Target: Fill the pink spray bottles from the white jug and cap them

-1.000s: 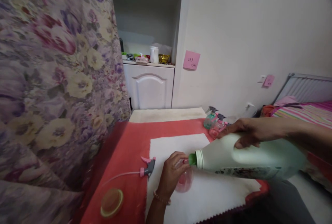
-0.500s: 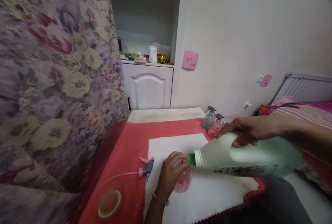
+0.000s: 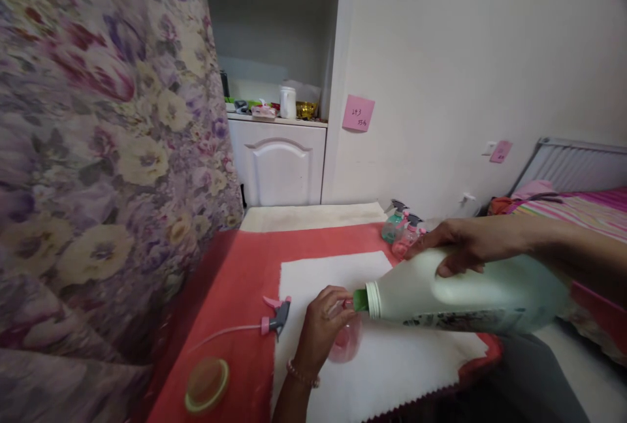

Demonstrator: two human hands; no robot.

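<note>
My left hand (image 3: 326,322), with a beaded bracelet at the wrist, is closed around the neck of a small clear pink spray bottle (image 3: 345,342) standing on a white cloth. A large pale green jug (image 3: 470,296) lies tilted on its side in the air, my right hand (image 3: 460,247) gripping its handle. The jug's green spout (image 3: 361,300) meets the small bottle's mouth, partly hidden by my left fingers. Left of my hand, a pink and grey spray nozzle (image 3: 277,318) with its tube lies across the cloth's edge. A round lid (image 3: 206,385) rests nearer to me.
Two spray bottles, one green (image 3: 392,228) and one pink (image 3: 405,240), stand at the table's back right. A floral curtain (image 3: 117,168) hangs along the left. Behind the table is a white cabinet (image 3: 281,162); a bed (image 3: 582,198) stands at the right.
Nearly everything stays as it was. Both hands, the jug and the small bottle keep their places; the view has only shifted very slightly.
</note>
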